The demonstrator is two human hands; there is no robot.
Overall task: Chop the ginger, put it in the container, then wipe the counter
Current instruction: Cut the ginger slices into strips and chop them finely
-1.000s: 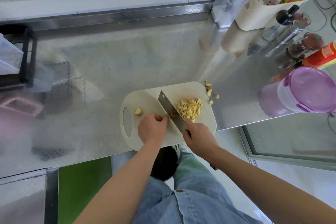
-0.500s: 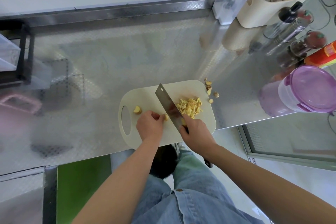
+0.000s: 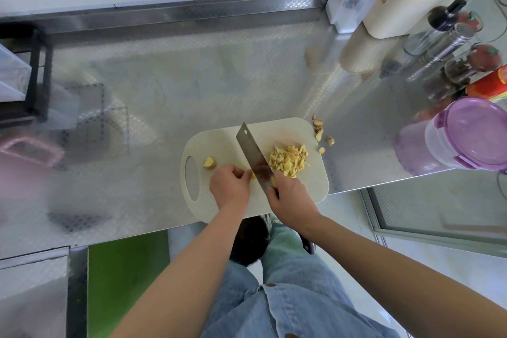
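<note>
Now I count one knife [image 3: 252, 153] gripped in the right hand [image 3: 290, 200], one chopped ginger pile [image 3: 288, 159] on the board [image 3: 307, 186], one spare chunk [image 3: 209, 163]; left hand [image 3: 229, 189] fingers pinch a ginger piece [image 3: 251, 174]. One purple-lidded container [image 3: 472, 134] stands on the worktop [image 3: 192, 85].

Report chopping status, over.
Left hand pinches ginger piece, right hand grips cleaver. Chopped pile on board, one chunk uncut. Purple-lidded container lid on, nothing blocking.
</note>
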